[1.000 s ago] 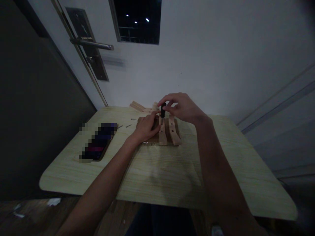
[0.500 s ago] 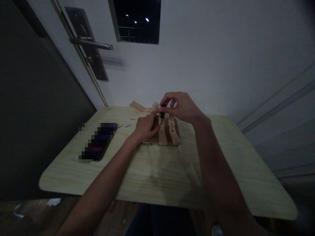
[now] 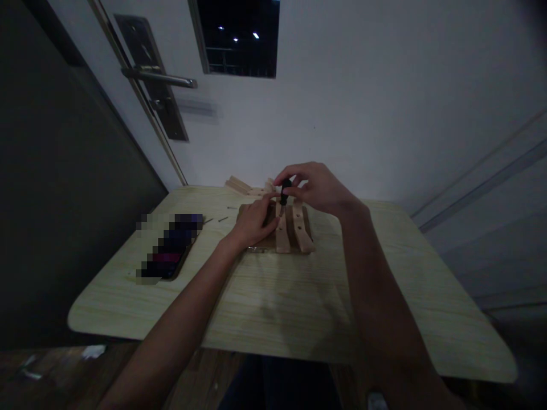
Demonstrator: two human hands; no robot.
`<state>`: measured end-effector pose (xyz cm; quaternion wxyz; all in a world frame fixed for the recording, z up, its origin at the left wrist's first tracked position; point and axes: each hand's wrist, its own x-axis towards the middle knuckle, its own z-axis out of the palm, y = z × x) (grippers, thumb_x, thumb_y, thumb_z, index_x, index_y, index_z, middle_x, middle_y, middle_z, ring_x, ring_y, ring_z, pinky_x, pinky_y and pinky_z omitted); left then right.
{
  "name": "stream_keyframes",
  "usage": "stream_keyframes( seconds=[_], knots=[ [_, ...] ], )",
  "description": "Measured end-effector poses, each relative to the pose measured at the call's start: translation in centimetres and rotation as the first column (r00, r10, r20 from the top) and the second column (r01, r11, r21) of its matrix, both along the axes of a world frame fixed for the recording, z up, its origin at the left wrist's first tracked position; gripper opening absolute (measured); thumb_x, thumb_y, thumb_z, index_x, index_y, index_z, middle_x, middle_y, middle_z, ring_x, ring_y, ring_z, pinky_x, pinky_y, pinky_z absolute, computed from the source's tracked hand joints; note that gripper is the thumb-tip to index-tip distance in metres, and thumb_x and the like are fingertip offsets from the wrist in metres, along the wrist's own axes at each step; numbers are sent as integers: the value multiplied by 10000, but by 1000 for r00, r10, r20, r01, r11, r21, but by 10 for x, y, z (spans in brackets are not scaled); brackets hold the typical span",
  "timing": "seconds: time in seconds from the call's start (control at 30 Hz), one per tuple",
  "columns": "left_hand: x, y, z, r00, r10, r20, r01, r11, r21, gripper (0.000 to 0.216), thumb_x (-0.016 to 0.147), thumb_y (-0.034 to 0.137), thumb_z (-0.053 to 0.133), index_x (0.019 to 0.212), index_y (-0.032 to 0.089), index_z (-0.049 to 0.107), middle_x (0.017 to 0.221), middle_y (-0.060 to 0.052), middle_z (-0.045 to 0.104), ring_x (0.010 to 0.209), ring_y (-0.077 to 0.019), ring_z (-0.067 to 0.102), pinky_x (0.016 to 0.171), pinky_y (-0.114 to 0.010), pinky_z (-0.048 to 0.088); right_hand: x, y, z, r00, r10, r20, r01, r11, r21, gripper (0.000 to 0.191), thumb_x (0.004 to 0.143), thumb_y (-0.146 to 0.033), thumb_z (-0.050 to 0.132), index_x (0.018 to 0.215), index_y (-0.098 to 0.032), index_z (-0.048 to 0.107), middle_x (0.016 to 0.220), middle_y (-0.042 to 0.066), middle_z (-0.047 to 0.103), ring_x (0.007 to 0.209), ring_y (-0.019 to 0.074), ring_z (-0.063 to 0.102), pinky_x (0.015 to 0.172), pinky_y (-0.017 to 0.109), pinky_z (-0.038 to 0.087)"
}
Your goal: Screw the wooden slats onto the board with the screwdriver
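Observation:
A small wooden assembly of pale slats on a darker board lies at the far middle of the table. My right hand pinches the black handle of a small screwdriver, held upright over one slat. My left hand lies on the left part of the assembly, fingers curled and pressing beside the screwdriver's tip. The tip itself is hidden by my fingers.
A phone lies on the left of the table. Two small screws rest between the phone and the assembly. Loose wooden slats lie at the table's far edge. A door with a metal handle stands behind on the left.
The fingers of my right hand have shifted a little round the screwdriver handle. My left hand and the wooden assembly stay where they were.

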<state>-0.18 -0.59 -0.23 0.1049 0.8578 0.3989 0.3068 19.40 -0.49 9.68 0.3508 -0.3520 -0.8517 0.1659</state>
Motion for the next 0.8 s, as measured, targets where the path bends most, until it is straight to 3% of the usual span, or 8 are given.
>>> stream_keyframes(
  seconds=[0.13,0.27,0.5,0.67,0.8],
  knots=[
    [0,0,1,1000,11,-9,-11,1000,-7,560,885,365,519,1397,196,367,1298,-131,660,1152,-327,650,966,-509,507,2,1,-2,1000,10,9,-10,1000,3,328,797,-82,523,999,-198,755,1045,56,757,887,171,648,807,326,503],
    [0,-1,2,1000,-2,-1,2,1000,-16,560,888,368,512,1398,190,362,1295,-135,660,1164,-319,646,973,-503,507,0,0,-2,1000,-23,21,22,999,37,336,785,-83,548,1026,-200,750,1028,47,754,851,164,647,775,303,498],
    [0,-1,1,1000,12,-12,-13,1000,-25,593,894,386,503,1428,184,343,1291,-147,661,1176,-328,636,974,-510,504,-2,0,0,994,-102,27,100,992,79,151,798,-298,739,904,-190,733,841,28,718,719,147,610,717,286,445],
    [1,0,-1,996,61,-58,-62,998,-6,580,903,394,506,1420,177,356,1229,-148,684,1096,-319,663,929,-490,517,-5,1,-1,988,-153,35,151,987,51,394,779,-555,754,726,-178,651,707,14,653,662,137,550,666,275,399],
    [1,-1,0,994,68,-80,-70,997,-14,581,910,405,495,1420,165,352,1246,-163,675,1111,-328,655,933,-497,510,-7,1,-1,989,-144,25,144,989,18,418,759,-569,772,730,-172,643,725,22,655,673,136,546,659,275,395]
  ],
)
